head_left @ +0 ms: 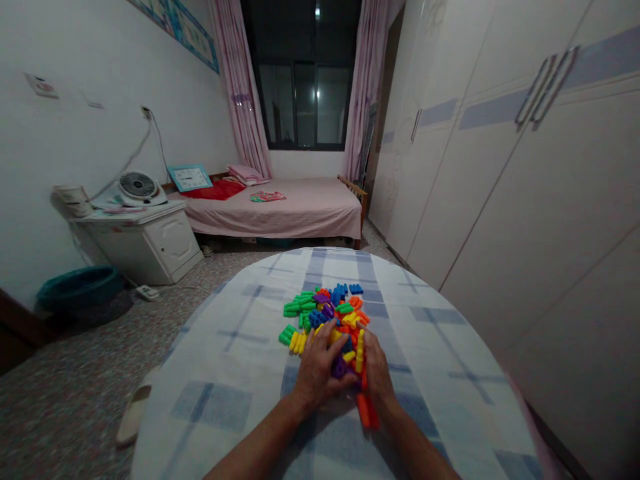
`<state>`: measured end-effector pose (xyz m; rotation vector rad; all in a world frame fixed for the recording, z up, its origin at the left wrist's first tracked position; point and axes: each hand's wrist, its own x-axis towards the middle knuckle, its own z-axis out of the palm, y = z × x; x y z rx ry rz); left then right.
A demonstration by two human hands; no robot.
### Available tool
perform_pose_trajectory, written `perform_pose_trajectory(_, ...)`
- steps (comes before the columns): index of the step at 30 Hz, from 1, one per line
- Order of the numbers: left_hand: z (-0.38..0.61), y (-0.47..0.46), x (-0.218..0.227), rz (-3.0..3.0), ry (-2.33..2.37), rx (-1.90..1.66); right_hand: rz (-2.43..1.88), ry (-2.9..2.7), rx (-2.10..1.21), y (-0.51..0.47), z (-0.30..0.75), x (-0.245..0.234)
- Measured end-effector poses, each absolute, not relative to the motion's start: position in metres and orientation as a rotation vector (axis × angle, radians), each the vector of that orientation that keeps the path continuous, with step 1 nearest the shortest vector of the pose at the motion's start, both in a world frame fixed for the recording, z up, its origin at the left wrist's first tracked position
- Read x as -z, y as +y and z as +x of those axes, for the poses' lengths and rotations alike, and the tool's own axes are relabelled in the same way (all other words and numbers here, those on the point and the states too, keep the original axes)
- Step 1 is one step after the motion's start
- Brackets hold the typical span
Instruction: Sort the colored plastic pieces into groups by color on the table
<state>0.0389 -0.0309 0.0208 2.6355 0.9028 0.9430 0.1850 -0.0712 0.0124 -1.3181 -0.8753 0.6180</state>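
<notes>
A heap of small plastic building pieces (325, 313) in green, blue, orange, yellow and purple lies on a round table with a checked cloth (225, 373). My left hand (319, 371) rests on the near edge of the heap, fingers curled over purple and yellow pieces. My right hand (376, 371) is beside it, fingers bent around a column of yellow and orange pieces (360, 353). Two orange pieces (367, 409) lie under my right wrist. What exactly each hand grips is partly hidden.
White wardrobe doors (525, 200) stand close on the right of the table. A pink bed (295, 207) lies under a dark window at the back. A white cabinet with a small fan (137, 190) is at the left wall. A slipper (133, 413) lies on the floor.
</notes>
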Motion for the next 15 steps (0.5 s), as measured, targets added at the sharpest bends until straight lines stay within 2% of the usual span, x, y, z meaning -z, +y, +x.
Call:
perform_pose_trajectory(4,0.061,-0.005,-0.041,2.545,1.031,-1.042,-1.223,-0.781,-0.710,-0.049,0.179,-0.032)
perform_pose_trajectory(9,0.076,0.034,-0.055,2.469,1.182,-1.125,-1.235,-0.947,-0.723,-0.028,0.182,-0.060)
perform_pose_trajectory(15,0.041,0.074,-0.045,2.293,1.294,-1.221,-1.391,-1.226,-0.499,0.004,0.227,-0.061)
